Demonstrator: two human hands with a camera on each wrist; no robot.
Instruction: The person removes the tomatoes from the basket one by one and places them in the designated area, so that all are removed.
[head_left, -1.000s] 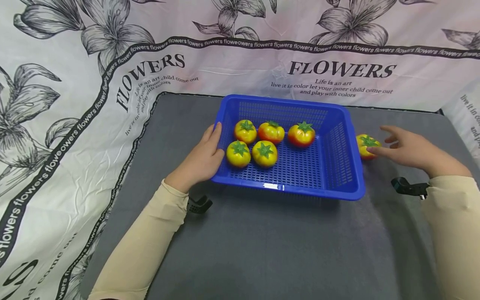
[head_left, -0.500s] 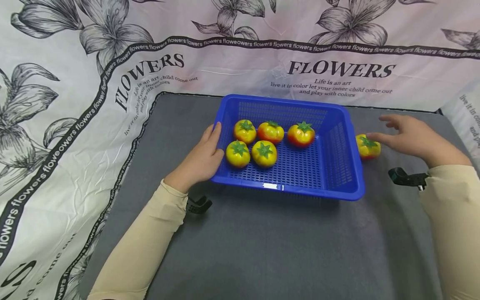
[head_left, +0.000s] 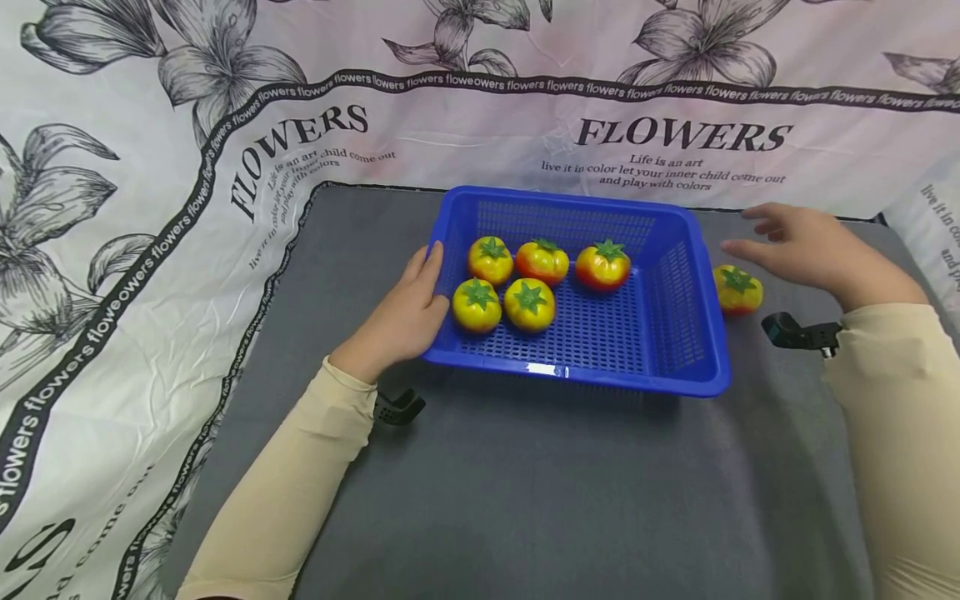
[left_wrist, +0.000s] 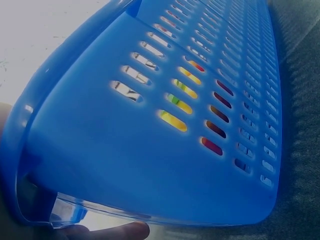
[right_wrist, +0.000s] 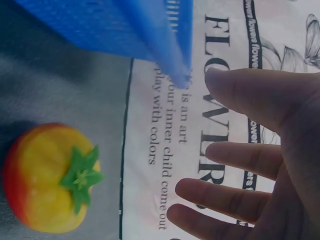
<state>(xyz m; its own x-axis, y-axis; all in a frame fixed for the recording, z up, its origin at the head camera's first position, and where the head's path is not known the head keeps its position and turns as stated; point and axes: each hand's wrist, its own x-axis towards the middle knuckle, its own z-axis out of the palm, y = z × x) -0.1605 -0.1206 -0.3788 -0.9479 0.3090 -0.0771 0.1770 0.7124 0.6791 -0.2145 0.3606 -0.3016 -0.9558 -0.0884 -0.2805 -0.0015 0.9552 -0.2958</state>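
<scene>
A blue plastic basket (head_left: 637, 383) stands on the grey table with several yellow-and-red tomatoes (head_left: 529, 305) in its left and middle part. My left hand (head_left: 401, 321) grips the basket's left rim; in the left wrist view a fingertip (left_wrist: 132, 231) shows by the rim, beside the slotted wall (left_wrist: 125, 165). One more tomato (head_left: 738, 290) with a green leafy top lies on the table just outside the basket's right wall. My right hand (head_left: 817, 250) hovers above and behind it, holding nothing. The right wrist view shows the spread fingers (right_wrist: 245, 155) apart from that tomato (right_wrist: 45, 180).
A white cloth (head_left: 480, 137) printed with flowers and lettering hangs behind the table and along its left side. The grey tabletop (head_left: 570, 500) stretches in front of the basket. Black wrist cameras (head_left: 798, 332) jut out beneath both wrists.
My right hand has risen away from the tomato outside the basket and moved back and slightly left. That tomato stays on the table. The left hand and basket hold still.
</scene>
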